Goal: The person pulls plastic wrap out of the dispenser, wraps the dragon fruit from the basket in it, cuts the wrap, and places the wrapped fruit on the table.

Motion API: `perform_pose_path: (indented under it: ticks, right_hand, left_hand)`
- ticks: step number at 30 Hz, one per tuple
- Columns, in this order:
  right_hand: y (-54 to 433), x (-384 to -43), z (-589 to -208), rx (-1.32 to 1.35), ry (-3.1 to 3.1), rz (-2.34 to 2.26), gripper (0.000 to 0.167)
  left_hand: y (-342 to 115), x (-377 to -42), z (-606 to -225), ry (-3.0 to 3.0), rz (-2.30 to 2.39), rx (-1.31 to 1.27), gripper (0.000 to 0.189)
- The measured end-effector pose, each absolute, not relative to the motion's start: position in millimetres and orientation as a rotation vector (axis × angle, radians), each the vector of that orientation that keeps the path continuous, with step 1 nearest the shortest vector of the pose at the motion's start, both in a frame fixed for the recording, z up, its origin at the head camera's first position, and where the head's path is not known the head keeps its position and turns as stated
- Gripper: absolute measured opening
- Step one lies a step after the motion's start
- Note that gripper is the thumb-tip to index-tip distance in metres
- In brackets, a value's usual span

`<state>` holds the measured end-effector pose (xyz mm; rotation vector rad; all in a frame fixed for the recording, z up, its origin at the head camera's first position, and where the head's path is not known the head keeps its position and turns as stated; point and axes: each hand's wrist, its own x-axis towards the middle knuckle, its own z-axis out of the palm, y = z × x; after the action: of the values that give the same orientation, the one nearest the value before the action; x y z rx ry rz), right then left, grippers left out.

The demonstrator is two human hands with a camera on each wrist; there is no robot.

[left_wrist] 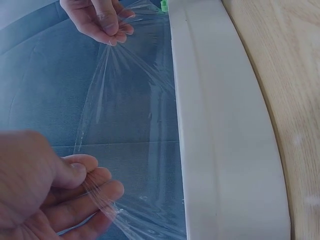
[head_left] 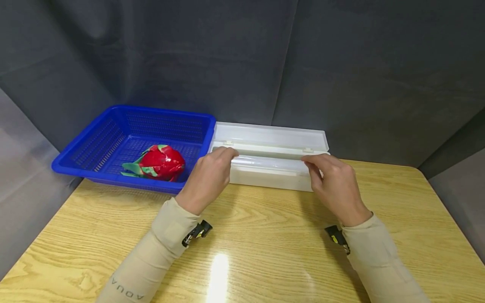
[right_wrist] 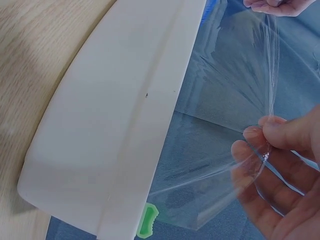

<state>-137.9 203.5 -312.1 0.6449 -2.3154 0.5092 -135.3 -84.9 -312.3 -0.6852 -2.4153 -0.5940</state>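
A long white cling film dispenser box [head_left: 270, 179] lies on the table with its lid [head_left: 270, 134] tipped back. Clear cling film [left_wrist: 135, 105] rises from the box in a stretched, creased sheet. At the left end, my left hand [head_left: 212, 176] pinches one corner of the film between thumb and forefinger. My right hand [head_left: 335, 183] pinches the other corner at the right end, as the right wrist view shows with its thumb [right_wrist: 290, 132] on the film. A small green slider [right_wrist: 147, 220] sits on the box edge.
To the left stands a blue plastic basket [head_left: 132, 110] holding a red dragon fruit [head_left: 163, 162] with green leaf tips. The basket's right side meets the box. A dark cloth [head_left: 242, 59] hangs behind the wooden table [head_left: 261, 244].
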Motion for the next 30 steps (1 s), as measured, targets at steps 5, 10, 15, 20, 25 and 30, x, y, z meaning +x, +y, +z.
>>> perform_pose_path:
  ticks: [5,10,15,20,25,30]
  right_hand:
    - [204.2,-137.1,-310.5,0.646,-2.305,0.515,0.013]
    - [204.3,-136.1,-309.3,0.644,-2.298,0.524,0.014]
    - [204.3,-135.3,-307.5,0.646,-2.29,0.523,0.014]
    - [204.3,-134.0,-305.5,0.647,-2.288,0.525,0.014]
    - [204.4,-132.4,-303.9,0.642,-2.291,0.531,0.014]
    - [204.7,-131.6,-302.7,0.639,-2.289,0.526,0.014]
  left_hand:
    - [-84.8,-134.8,-310.7,-2.415,-0.593,-0.684,0.025]
    - [-84.9,-134.4,-308.9,-2.412,-0.595,-0.684,0.024]
    - [-85.1,-133.6,-307.3,-2.404,-0.601,-0.686,0.024]
    - [-85.2,-132.7,-306.0,-2.395,-0.596,-0.69,0.024]
    - [-85.2,-131.3,-304.3,-2.389,-0.597,-0.69,0.024]
    - [-85.0,-130.4,-303.1,-2.385,-0.594,-0.689,0.024]
